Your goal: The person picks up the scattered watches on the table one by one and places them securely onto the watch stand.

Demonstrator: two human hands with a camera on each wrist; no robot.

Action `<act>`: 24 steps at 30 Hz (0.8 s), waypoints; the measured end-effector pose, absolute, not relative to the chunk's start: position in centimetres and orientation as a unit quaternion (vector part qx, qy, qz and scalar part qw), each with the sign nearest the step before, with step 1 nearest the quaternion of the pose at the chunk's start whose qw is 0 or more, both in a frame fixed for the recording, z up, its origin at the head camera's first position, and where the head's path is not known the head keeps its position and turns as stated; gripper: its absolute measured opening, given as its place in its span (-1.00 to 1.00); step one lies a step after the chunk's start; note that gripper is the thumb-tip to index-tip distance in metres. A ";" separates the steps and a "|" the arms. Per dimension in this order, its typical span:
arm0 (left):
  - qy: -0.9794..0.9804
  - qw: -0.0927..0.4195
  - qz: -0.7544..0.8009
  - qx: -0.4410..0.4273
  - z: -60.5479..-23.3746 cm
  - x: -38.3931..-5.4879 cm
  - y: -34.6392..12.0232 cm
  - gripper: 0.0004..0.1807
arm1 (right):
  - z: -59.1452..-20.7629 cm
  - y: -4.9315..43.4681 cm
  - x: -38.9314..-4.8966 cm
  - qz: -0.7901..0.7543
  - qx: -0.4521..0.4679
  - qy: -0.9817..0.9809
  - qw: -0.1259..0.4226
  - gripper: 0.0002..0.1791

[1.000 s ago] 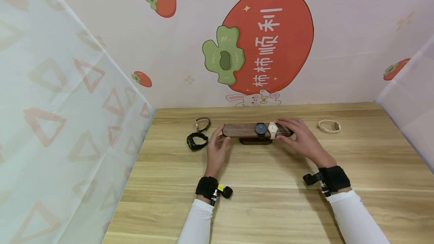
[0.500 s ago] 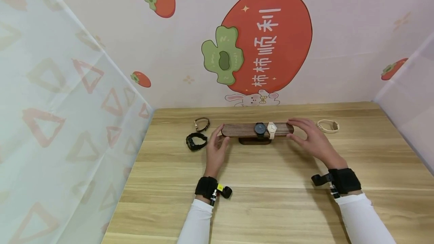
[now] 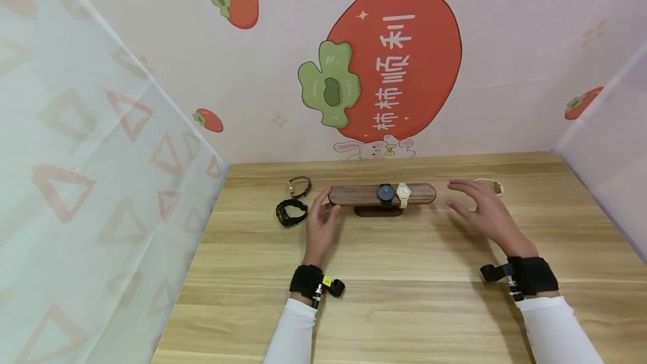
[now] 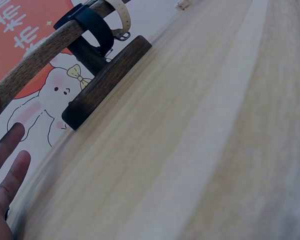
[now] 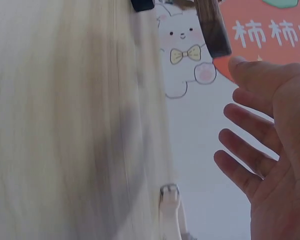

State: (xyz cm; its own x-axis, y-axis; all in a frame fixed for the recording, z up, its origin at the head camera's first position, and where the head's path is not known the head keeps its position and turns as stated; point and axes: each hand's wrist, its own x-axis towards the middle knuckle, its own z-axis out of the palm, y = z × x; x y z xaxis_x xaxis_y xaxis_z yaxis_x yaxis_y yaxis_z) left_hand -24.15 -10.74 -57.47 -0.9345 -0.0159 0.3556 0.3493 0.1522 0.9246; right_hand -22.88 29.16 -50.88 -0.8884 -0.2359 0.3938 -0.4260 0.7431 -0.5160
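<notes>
A dark wooden watch stand (image 3: 354, 194) stands near the back of the table, a long rounded bar on a short base (image 4: 107, 82). Side by side right of its middle hang a black watch (image 3: 386, 192) and a cream watch (image 3: 403, 191). My left hand (image 3: 320, 226) holds the bar's left end between thumb and fingers; in the left wrist view the lower fingers spread beneath it. Off the bar's right end, my right hand (image 3: 487, 215) is held apart with fingers extended and nothing in it. Behind that hand lies a partly hidden cream-strapped watch (image 3: 497, 187).
Left of the stand lie a chunky black watch (image 3: 291, 212) and a slim brown-strapped watch (image 3: 300, 186). A printed backdrop (image 3: 263, 72) rises at the table's (image 3: 394, 308) back edge, with fabric sides left and right.
My right hand has let go of the bar's right end and moved to the right, with fingers spread. The left hand stays at the left end. Both hung watches stay on the bar.
</notes>
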 end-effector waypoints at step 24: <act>-0.754 0.140 -0.633 -0.104 -57.2 -23.8 -10.7 -0.36 | -51.8 35.3 -22.9 0.264 0.139 -0.929 0.218 -0.60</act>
State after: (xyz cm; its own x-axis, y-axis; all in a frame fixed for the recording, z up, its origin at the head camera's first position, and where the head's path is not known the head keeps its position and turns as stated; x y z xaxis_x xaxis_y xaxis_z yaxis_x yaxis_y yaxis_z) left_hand -23.83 -10.73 -57.23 -0.9389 -0.0205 0.3437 0.3349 0.1763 0.9256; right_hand -22.93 35.33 -51.84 -0.8660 -0.1428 0.4793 -0.3734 0.8222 -0.4297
